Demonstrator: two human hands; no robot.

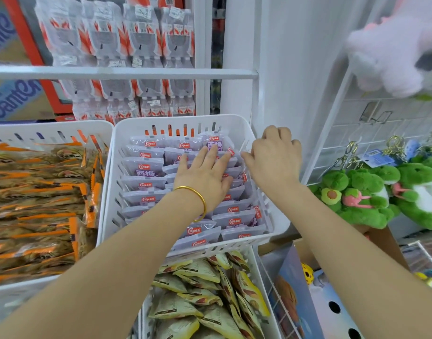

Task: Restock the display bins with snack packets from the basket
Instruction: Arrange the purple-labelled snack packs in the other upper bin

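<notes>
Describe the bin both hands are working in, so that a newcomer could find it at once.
Start at the white shelf rail in front of the stacked bottled drinks; just below it stand two white slotted bins. Take the right bin, where the left hand lies flat on the packets. It alone holds pale purple packets; its neighbours hold orange-striped and yellow ones.

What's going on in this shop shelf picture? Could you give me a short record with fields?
place: shop shelving with white bins
middle bin: rows of purple packets, nearly full
left bin: orange packets
lower bin: yellow packets
left hand: flat on the purple packets, fingers spread, a gold bangle on the wrist
right hand: at the middle bin's right rim, fingers curled; whether it pinches a packet cannot be told
to the right: green plush toys hanging on a wire rack
</notes>
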